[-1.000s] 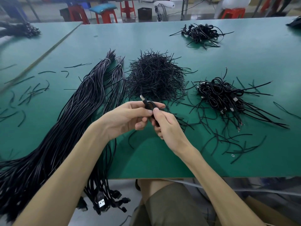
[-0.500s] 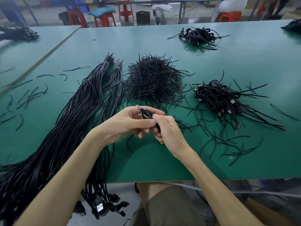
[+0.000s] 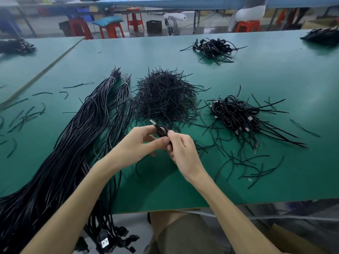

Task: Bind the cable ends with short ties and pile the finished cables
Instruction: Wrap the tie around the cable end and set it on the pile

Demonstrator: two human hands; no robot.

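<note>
Both hands meet above the green table and hold one looped black cable whose metal plug points up and left. My left hand pinches the loop from the left, and my right hand grips it from the right. Behind them lies a mound of short black ties. A long bundle of unbound cables runs diagonally on the left and hangs over the front edge. A pile of bound cables sits to the right.
Loose ties are scattered right of my hands and more loose ties at far left. Another cable pile lies at the back. Red stools stand beyond the table. A second green table adjoins on the left.
Both hands stay together on the looped cable with only small finger shifts. The view has tilted slightly, so the table contents sit lower in the frame.
</note>
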